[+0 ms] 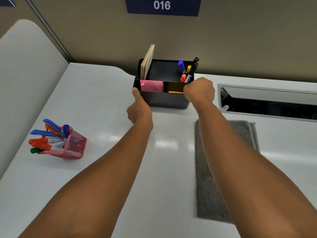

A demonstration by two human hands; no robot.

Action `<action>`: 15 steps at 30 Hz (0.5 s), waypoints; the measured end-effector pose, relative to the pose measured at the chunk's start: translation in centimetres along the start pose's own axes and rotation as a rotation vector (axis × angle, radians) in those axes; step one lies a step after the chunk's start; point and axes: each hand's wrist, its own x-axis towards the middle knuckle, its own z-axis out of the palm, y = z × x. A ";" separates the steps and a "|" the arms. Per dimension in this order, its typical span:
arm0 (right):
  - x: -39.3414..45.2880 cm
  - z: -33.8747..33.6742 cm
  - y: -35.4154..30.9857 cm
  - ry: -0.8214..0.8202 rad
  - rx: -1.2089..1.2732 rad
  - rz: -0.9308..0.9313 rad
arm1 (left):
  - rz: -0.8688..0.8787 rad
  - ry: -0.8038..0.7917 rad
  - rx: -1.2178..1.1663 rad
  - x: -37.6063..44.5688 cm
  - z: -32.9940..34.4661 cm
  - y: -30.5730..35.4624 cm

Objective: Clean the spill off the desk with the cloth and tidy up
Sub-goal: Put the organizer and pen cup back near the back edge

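Presently on the white bench (96, 103):

Organiser (164, 100) — black, divided box, set at the far edge against the partition. Rear left slot: upright stack of cards (147, 63). Rear right slot: markers (187, 70), blue, yellow, orange and black, standing. Front slots: pink notes (151, 85) on the left, an orange slip (175, 92) on the right.

Left hand (139, 112) — at the organiser's near left corner, thumb up along that corner and touching it; the other fingers curl under the palm, so whether they clamp the box cannot be told.

Right hand (199, 91) — at the organiser's right end, knuckles toward the camera, fingers curled together over the front right rim; the grip itself is hidden behind the hand.

Cloth (205, 169) — grey, folded into a long strip, lying flat to the right of centre, partly covered by the right forearm; neither hand touches it.

Basket (72, 146) — pink mesh, near the left edge, well apart from the organiser; holds blue, orange and green pens (46, 140) leaning left.

Hatch (267, 102) — metal-framed recess in the bench, far right, just beyond the cloth.

Sign (163, 6) — dark blue, reading 016, on the partition above.
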 end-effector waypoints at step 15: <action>1.1 -0.2 0.5 -0.056 -0.033 0.015 | -0.017 0.020 0.045 0.0 0.8 -0.1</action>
